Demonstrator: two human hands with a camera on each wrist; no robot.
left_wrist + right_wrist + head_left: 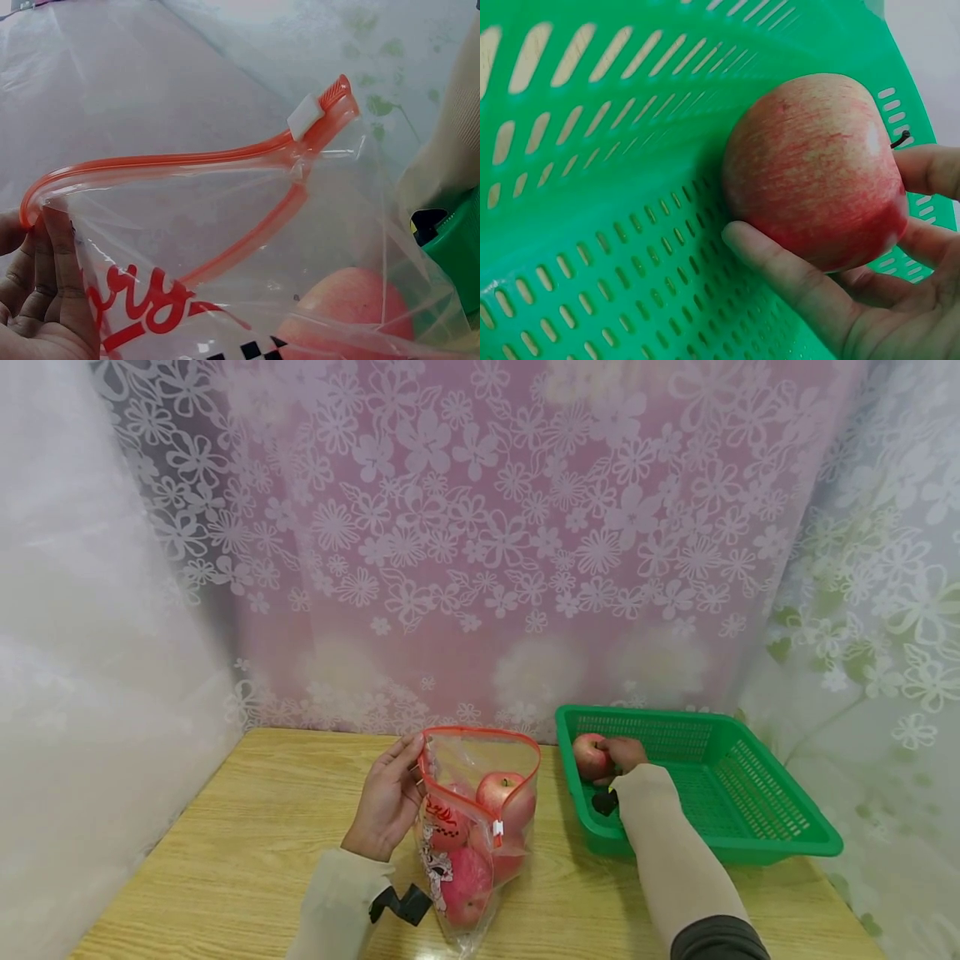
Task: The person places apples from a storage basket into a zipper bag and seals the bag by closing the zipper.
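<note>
My left hand (pixel 386 797) pinches the red zip rim of a clear plastic bag (pixel 480 730) at its left edge. The bag's mouth gapes, and a white slider (pixel 305 118) sits at one end of the zip. Several apples fill the bag, the topmost apple (pixel 501 793) with its stem up. Over at the green basket (pixel 645 713), my right hand (pixel 900 307) grips a red-yellow apple (pixel 814 172), thumb on one side and fingers on the other. That apple is inside the basket, near its left wall, stem toward the fingers.
Both bag and basket are on a wooden table (pixel 247 827), the basket at the right, its right end by the table's edge. A floral curtain (pixel 480 568) hangs behind. Black wrist cameras are strapped to both sleeves, the left wrist camera (pixel 411 905) close to the bag.
</note>
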